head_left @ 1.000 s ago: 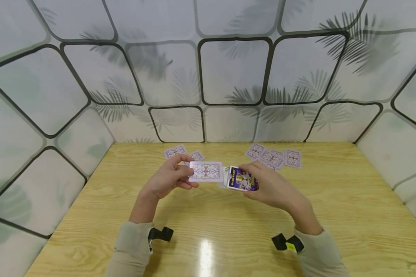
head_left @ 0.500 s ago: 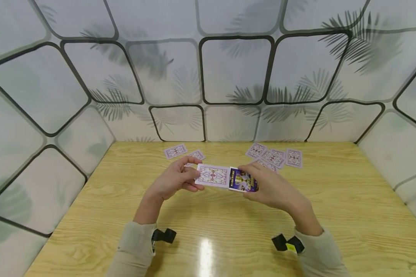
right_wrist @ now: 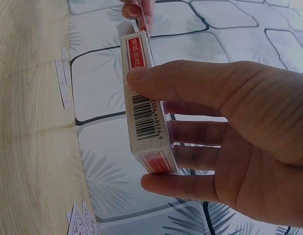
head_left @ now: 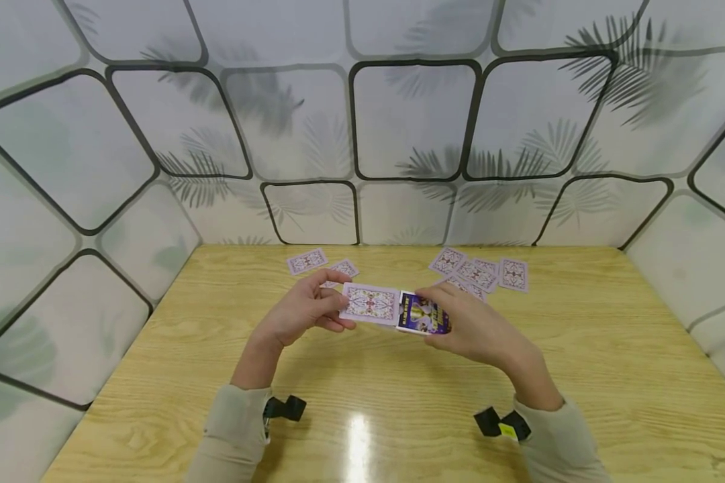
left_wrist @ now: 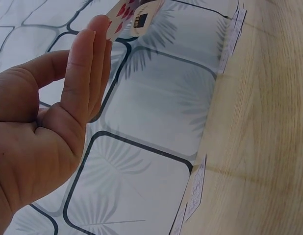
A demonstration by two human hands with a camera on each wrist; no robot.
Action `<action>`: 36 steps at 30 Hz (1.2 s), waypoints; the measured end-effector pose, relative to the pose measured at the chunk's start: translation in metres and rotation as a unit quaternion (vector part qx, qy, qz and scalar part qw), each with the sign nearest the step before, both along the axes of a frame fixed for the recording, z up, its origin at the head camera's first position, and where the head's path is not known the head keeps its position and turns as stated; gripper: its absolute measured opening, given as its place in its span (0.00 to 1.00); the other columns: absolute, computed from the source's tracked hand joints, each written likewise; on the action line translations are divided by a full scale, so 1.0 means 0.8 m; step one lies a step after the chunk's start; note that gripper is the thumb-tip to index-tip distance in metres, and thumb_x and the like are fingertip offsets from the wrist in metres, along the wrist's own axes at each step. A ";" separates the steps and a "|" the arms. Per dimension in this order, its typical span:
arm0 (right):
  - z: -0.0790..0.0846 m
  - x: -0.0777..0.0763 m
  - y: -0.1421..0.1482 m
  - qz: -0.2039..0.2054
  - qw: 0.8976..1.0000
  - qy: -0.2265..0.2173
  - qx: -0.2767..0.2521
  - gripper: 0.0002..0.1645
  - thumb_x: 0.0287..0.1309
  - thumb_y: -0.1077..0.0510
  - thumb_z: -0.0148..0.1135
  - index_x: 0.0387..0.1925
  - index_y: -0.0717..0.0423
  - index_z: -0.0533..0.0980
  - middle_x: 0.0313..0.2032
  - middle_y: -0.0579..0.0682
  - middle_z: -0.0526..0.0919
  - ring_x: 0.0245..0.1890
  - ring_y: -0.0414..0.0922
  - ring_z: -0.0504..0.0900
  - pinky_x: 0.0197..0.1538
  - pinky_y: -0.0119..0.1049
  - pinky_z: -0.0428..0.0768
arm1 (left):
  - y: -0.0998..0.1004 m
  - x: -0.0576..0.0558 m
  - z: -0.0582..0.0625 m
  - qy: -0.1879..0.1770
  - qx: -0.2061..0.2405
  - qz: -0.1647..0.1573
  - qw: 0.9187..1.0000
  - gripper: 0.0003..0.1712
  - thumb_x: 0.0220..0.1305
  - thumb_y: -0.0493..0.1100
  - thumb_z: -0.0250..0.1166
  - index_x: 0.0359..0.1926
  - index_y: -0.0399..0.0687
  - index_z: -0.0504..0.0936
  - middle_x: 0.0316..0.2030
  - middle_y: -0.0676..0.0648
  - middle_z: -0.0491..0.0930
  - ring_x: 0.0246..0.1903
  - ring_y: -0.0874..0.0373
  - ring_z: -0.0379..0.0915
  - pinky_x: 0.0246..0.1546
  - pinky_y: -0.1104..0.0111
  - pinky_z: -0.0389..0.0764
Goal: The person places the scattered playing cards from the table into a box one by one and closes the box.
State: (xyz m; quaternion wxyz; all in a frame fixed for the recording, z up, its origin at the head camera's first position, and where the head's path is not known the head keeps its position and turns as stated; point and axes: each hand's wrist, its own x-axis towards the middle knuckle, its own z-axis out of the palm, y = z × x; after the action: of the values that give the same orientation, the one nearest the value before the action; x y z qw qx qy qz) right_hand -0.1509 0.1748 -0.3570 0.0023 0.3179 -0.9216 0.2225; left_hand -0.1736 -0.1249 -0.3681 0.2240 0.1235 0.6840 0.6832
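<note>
Left grip (head_left: 303, 307): pinching the patterned card (head_left: 371, 304)
Right grip (head_left: 478, 329): closed round the card box (head_left: 421, 313)
Patterned card: between both grips, at the box's mouth, perhaps slightly inside
Loose cards (head_left: 477, 274): on the counter (head_left: 399, 382), beyond both grips

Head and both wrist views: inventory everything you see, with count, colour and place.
Card box: one, purple-blue front, white sides, raised at centre over the table.
Held card: at least one, lavender-edged back, red hearts on its face, at the box's left end.
Left-side cards: at least two, lavender-edged, far table edge.
Right-side cards: at least five, lavender-edged, far table edge.
Table: one, light wood, beneath all.
Backdrop: white-grey, dark outlines and leaf prints, behind.
Sleeves: two, beige, forearms.
Wrist devices: two, black, by the cuffs.
Left hand: one, bare, pinching the held card.
Right hand: one, bare, gripping the box.
</note>
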 end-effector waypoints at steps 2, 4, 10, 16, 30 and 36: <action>0.000 0.000 0.000 -0.001 1.000 -0.002 0.000 0.40 0.47 0.53 0.73 0.62 0.57 0.68 0.54 0.52 0.75 0.46 0.44 0.76 0.46 0.41 0.76 | 0.000 0.000 0.001 0.002 -0.002 -0.004 1.000 0.26 0.67 0.35 0.56 0.64 0.36 0.59 0.40 0.36 0.79 0.32 0.48 0.84 0.32 0.62 0.83; 0.000 0.000 0.000 -0.001 1.000 -0.002 0.001 0.40 0.47 0.53 0.73 0.62 0.57 0.68 0.54 0.52 0.75 0.47 0.45 0.76 0.46 0.41 0.76 | 0.000 0.001 0.001 0.003 -0.003 -0.006 1.000 0.26 0.68 0.35 0.55 0.64 0.37 0.60 0.40 0.37 0.79 0.32 0.48 0.84 0.32 0.62 0.83; 0.001 -0.001 0.000 -0.001 1.000 0.000 -0.003 0.41 0.46 0.53 0.73 0.62 0.57 0.68 0.54 0.53 0.75 0.47 0.45 0.76 0.47 0.42 0.76 | 0.001 0.000 0.003 0.010 -0.007 -0.005 1.000 0.27 0.68 0.35 0.56 0.65 0.37 0.60 0.39 0.38 0.80 0.31 0.49 0.84 0.30 0.64 0.83; 0.001 0.003 0.001 -0.005 1.000 -0.006 -0.003 0.40 0.45 0.53 0.74 0.61 0.56 0.69 0.52 0.51 0.76 0.44 0.43 0.76 0.45 0.39 0.76 | 0.006 0.005 0.004 0.024 -0.032 -0.007 0.999 0.26 0.67 0.35 0.57 0.64 0.39 0.62 0.38 0.34 0.78 0.31 0.48 0.84 0.31 0.61 0.83; 0.000 0.000 -0.001 0.001 1.000 -0.005 0.001 0.40 0.46 0.54 0.73 0.62 0.57 0.68 0.53 0.53 0.75 0.46 0.45 0.76 0.46 0.41 0.76 | 0.009 0.008 0.007 0.062 -0.057 -0.002 0.996 0.23 0.67 0.35 0.56 0.62 0.41 0.65 0.37 0.34 0.80 0.32 0.45 0.83 0.35 0.50 0.81; 0.000 0.000 0.000 0.002 1.000 -0.008 0.005 0.40 0.47 0.54 0.73 0.62 0.57 0.68 0.54 0.53 0.75 0.46 0.45 0.77 0.46 0.41 0.76 | 0.009 0.008 0.007 0.063 -0.065 0.007 0.996 0.23 0.67 0.35 0.57 0.62 0.42 0.66 0.38 0.34 0.80 0.33 0.43 0.83 0.33 0.53 0.82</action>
State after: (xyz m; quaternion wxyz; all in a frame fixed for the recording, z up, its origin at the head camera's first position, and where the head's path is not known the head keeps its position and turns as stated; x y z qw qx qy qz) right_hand -0.1511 0.1749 -0.3574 -0.0074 0.3184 -0.9220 0.2204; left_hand -0.1672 -0.1174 -0.3624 0.1830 0.1471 0.7404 0.6298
